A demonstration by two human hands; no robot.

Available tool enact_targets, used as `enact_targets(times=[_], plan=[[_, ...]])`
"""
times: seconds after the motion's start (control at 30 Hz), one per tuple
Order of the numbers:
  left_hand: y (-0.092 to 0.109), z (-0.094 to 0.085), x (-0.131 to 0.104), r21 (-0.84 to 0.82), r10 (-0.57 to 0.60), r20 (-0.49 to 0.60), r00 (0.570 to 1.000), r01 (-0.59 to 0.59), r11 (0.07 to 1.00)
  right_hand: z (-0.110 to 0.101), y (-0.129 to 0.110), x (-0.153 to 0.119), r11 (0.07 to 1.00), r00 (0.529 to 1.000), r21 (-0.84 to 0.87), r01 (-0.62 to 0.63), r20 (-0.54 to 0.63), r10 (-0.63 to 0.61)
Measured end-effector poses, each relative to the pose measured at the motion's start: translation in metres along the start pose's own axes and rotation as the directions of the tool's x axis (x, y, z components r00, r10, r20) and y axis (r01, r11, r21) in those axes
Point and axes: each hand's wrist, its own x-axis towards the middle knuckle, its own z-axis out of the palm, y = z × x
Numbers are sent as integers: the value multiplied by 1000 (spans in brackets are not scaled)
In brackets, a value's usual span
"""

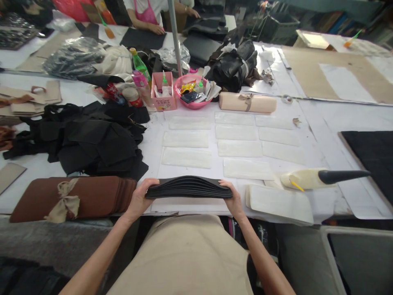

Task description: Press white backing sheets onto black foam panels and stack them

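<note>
A stack of black leather-like sheets (188, 187) is held level at the table's front edge, its layers bowed upward and fanned apart in the middle. My left hand (143, 194) grips its left end, and my right hand (232, 198) grips the right end. Beyond the stack, several whitish translucent rectangular pieces (239, 148) lie in rows on the white table (153, 135). By my left hand lies a bundle of brown panels (95, 196) tied with a cloth strip. Right of my right hand rests a pile of white sheets (279, 203).
A glue bottle with a black nozzle (303, 179) lies at the right. Black cut pieces (89, 137) are heaped at the left. Behind stand a pink box (164, 98), a pink basin (196, 104) and a metal pole (175, 41). A co-worker's hand (157, 29) rests across the table.
</note>
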Motion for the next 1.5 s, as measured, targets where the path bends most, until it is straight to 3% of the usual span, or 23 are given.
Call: enact_targets(times=[0.2, 0.4, 0.6, 0.73, 0.83, 0.93, 1.07, 1.17, 1.3, 1.5], plan=[[-35, 18, 0, 221, 195, -10, 981, -187, 957, -7, 32, 0, 930, 992, -353, 101, 112, -65], [-68, 47, -25, 324, 150, 67, 986, -164, 932, -12, 66, -20, 848, 988, -523, 83, 153, -3], [-68, 46, -50, 348, 92, 117, 989, -128, 929, -13, 66, -45, 840, 994, -543, 17, 101, 45], [-51, 42, -48, 358, 135, 3, 991, -127, 925, -10, 45, -42, 854, 1000, -520, -25, -20, 17], [-33, 42, -35, 340, 131, -102, 986, -89, 936, -5, 25, -21, 853, 995, -518, -61, -99, 11], [-24, 43, -8, 279, 20, -211, 977, 41, 959, 3, 10, 17, 831, 991, -544, -120, -118, 66], [-36, 44, 45, 66, -289, -267, 919, 317, 946, 21, 4, 76, 705, 969, -669, -236, -111, 219], [-54, 45, 85, 60, -435, -274, 858, 466, 883, 35, 7, 113, 605, 930, -732, -314, -107, 352], [-70, 45, 121, 155, -455, -292, 841, 511, 845, 47, 18, 142, 574, 901, -734, -362, -119, 417], [-74, 44, 139, 273, -449, -307, 839, 530, 803, 56, 24, 155, 555, 879, -726, -405, -143, 454]])
